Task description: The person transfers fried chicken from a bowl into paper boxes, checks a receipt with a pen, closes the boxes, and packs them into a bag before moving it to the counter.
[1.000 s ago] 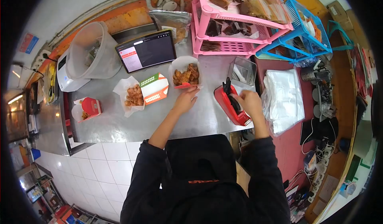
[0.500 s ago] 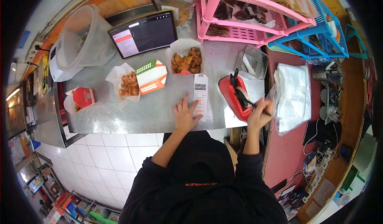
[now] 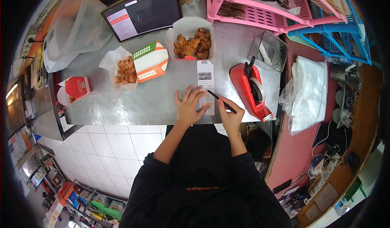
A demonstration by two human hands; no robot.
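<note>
Sitting at left, a red carton [image 3: 79,87] precedes an open box [image 3: 151,63] of fried food [image 3: 126,70]; next, the left hand [image 3: 188,108] lies spread, grasping nothing, over the left edge of a printed receipt [image 3: 205,78] flat on the metal counter [image 3: 134,108], and a black pen [image 3: 214,95] points across it, pinched in the right hand [image 3: 231,116].

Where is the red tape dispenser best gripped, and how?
Probably grip the red tape dispenser by its long sides, from above, with the right hand once the black pen is down. The body is long and narrow; the near end seems to carry the cutter, so avoid it.
</note>
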